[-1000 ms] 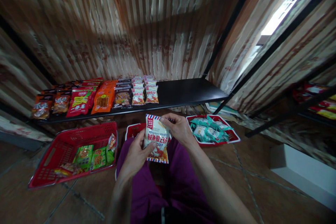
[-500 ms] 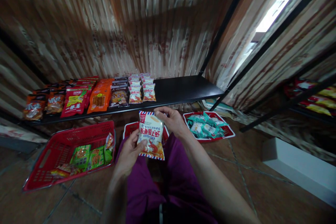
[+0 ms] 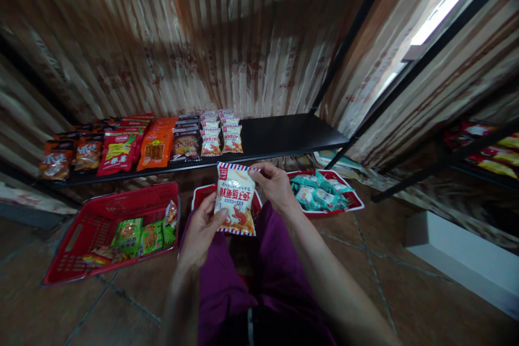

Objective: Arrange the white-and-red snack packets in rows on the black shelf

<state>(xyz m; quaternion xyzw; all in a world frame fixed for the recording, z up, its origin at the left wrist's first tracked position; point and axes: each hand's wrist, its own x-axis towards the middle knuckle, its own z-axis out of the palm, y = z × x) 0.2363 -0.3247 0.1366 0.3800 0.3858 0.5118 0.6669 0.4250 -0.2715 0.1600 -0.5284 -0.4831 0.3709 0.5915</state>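
Note:
A white snack bag [image 3: 235,200] with red lettering and striped ends is held upright above my lap. My left hand [image 3: 203,227] grips its left edge, the thumb lying on the front. At the bag's top right corner, my right hand [image 3: 273,184] pinches the edge between thumb and fingers. Just beyond the bag is a black shelf [image 3: 287,134], where two rows of matching small white bags [image 3: 232,139] stand. Beside them are dark purple bags [image 3: 186,146], then orange bags [image 3: 155,147], red bags [image 3: 118,151] and black-and-orange bags [image 3: 88,152].
On the floor at left, a red basket [image 3: 73,246] holds green packets [image 3: 127,235]. Another red basket [image 3: 197,197] is partly hidden behind my hands. Teal packets [image 3: 320,194] fill a third basket [image 3: 359,203]. A white box-like object [image 3: 462,265] lies at right.
The held bag and both hands have risen slightly in the view, and the bag's front is turned more squarely to the camera. The camera view has shifted a little.

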